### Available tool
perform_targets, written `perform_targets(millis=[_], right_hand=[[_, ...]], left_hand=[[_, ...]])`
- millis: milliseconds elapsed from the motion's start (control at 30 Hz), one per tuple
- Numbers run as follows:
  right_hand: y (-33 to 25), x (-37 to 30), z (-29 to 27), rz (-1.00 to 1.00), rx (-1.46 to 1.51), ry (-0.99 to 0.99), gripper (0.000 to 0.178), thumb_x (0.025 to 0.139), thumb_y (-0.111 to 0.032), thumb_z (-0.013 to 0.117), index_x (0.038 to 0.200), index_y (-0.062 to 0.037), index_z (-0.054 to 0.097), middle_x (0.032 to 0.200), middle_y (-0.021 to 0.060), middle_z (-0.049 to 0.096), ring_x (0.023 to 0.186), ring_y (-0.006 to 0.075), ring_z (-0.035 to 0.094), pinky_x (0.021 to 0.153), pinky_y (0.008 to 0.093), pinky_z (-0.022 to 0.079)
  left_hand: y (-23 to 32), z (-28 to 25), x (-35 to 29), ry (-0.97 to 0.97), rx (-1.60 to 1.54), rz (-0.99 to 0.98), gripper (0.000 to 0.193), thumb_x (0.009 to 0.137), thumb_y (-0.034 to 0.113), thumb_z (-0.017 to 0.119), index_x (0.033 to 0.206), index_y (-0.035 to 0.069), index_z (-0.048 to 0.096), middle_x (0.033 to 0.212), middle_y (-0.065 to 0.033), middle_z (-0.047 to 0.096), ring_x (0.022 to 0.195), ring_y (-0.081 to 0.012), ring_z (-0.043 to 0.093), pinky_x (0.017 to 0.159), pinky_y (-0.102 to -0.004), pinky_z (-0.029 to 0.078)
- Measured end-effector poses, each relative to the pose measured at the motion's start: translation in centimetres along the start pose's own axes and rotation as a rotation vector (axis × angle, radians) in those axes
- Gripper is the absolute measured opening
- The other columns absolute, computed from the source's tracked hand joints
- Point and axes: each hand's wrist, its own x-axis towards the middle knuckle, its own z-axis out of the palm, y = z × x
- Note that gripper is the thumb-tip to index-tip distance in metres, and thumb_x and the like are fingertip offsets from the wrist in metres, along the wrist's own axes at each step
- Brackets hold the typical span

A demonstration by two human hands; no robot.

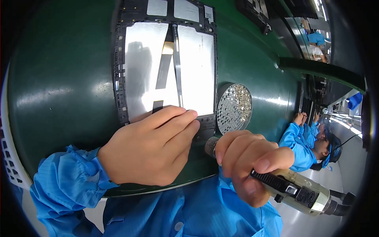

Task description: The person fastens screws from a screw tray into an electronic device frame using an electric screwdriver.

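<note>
The silver panel [199,71] lies on the table [63,67], long axis pointing away, beneath the nearer left hand [152,150], its grip unclear, and ahead-left of the right hand [248,162], fingers clasping a powered screwdriver [302,193].

The pale handheld tool [323,193] at the lower right carries a dark label [307,196] with light print. On the flat device [197,75] at the upper centre are a whitish sticker [209,14] and tiny print [201,43], too small for reading.

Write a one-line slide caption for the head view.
Left hand on a silver panel, right hand holding a power screwdriver, a round dish of small metal parts beside the panel.
</note>
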Motion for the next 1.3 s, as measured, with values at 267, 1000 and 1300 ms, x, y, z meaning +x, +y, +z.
perform_targets(millis=[267, 1000, 1300], right_hand=[[0.1, 0.0, 0.4, 0.004, 0.095, 0.078, 0.030, 0.073, 0.005, 0.061, 0.101, 0.0026, 0.053, 0.061, 0.0097, 0.056, 0.052, 0.0211, 0.056, 0.055, 0.0387, 0.050], [-1.5, -2.9, -11.6, -0.140, -0.104, 0.359, 0.043, 0.079, -0.014, 0.054, 0.119, 0.0008, 0.050, 0.065, 0.0072, 0.048, 0.060, 0.0191, 0.049, 0.066, 0.0405, 0.043], [0.0, -3.8, -12.7, -0.190, -0.075, 0.604, 0.039, 0.078, -0.010, 0.056, 0.114, 0.0049, 0.051, 0.066, 0.0094, 0.051, 0.057, 0.0200, 0.050, 0.064, 0.0409, 0.045]], left_hand=[[-0.1, 0.1, -0.1, 0.006, -0.006, 0.006, 0.008, 0.076, 0.004, 0.071, 0.081, -0.001, 0.072, 0.103, -0.0190, 0.067, 0.105, -0.0339, 0.062, 0.096, -0.0428, 0.049], [1.1, 0.7, 2.0, -0.012, 0.068, -0.072, 0.013, 0.067, 0.005, 0.066, 0.078, -0.002, 0.062, 0.089, -0.0135, 0.057, 0.098, -0.0312, 0.059, 0.085, -0.0424, 0.051], [0.7, -0.3, 3.0, -0.150, -0.013, 0.013, 0.022, 0.067, 0.005, 0.075, 0.086, -0.003, 0.067, 0.090, -0.0122, 0.058, 0.098, -0.0330, 0.060, 0.083, -0.0462, 0.051]])
